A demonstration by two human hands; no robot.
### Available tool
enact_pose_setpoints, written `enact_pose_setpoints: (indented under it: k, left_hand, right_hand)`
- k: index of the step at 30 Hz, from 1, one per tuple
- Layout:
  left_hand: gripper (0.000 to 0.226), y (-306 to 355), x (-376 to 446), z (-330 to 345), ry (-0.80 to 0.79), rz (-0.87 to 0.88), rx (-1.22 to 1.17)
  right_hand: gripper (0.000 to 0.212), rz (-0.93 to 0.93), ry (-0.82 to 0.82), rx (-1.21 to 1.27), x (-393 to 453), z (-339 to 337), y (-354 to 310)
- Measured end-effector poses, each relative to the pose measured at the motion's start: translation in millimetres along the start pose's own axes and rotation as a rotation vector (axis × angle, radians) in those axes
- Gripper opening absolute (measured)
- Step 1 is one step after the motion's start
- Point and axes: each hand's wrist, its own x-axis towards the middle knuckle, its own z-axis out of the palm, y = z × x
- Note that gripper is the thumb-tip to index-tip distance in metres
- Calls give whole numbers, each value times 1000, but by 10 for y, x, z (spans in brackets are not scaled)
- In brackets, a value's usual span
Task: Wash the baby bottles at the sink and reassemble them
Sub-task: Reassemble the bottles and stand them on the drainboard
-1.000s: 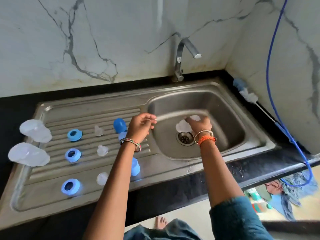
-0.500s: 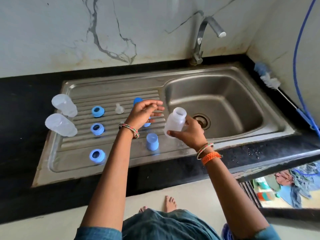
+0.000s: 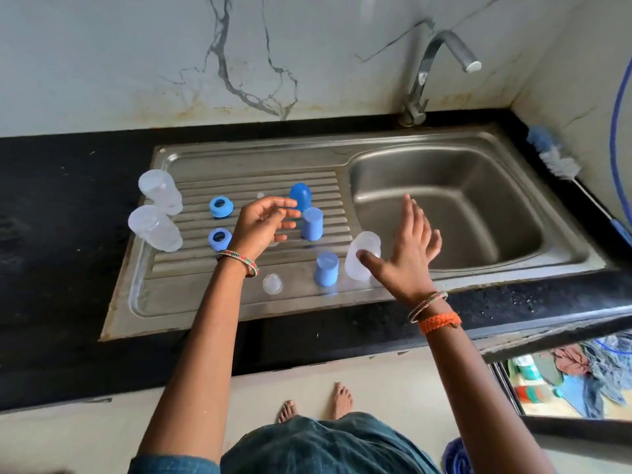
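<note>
Right hand (image 3: 407, 258) spread, thumb touching the bottle (image 3: 362, 256) on the drainboard (image 3: 239, 302) — left hand (image 3: 263, 224) loosely curled, empty — best steady the bottle before letting go.

Right hand (image 3: 405, 258) let go of bottle (image 3: 361, 256), fingers now spread; bottle now stands mouth-down on drainboard (image 3: 239, 172) by basin edge. Left hand (image 3: 261, 223) opened slightly.

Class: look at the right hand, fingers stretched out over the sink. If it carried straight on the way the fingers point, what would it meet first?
The right hand points up and away over the basin. The way looks free until the basin's far wall, though depth is hard to judge.
</note>
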Motion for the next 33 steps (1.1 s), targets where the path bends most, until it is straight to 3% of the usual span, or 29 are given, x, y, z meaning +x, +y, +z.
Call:
enact_pose_setpoints:
  k: [2, 3, 4, 6, 9, 14, 19, 22, 26, 31, 33]
  left_hand:
    - [31, -21, -15, -171, 80, -4, -43]
    - [32, -38, -35, -281, 132, -14, -69]
    - [32, -56, -54, -377, 179, -22, -84]
    - [31, -112, -116, -579, 260, -30, -76]
    - [29, -240, -240, -790, 311, -34, -14]
    - [26, -427, -428, -1083, 387, -79, 88]
    - [25, -396, -408, -1085, 408, -104, 99]
    - [25, -255, -285, -915, 331, -74, 69]
    - [29, 5, -34, -583, 183, -52, -56]
    - [28, 294, 264, -4, 39, 29, -8]
    - [29, 391, 358, 237, -12, 43, -4]
  right_hand:
    - [88, -223, 251, -102, -49, -22, -320]
    - [74, -354, 278, -128, -70, 45, -511]
    - [60, -457, 215, -123, -100, 153, -681]
    - [44, -562, -107, -107, -168, 448, -972]
    - [47, -546, -524, -211, -196, 932, -1172]
    - [61, -611, -624, -320, -217, 1511, -1351]
    - [44, -516, -693, -282, -222, 1627, -1334]
    - [34, -446, -633, -90, -65, 1284, -1397]
    - [27, -324, -567, 139, 452, 272, -1465]
    - [16, -73, -621, 918, 1000, -776, -1040]
    - [31, 194, -610, 1285, 1160, -854, -655]
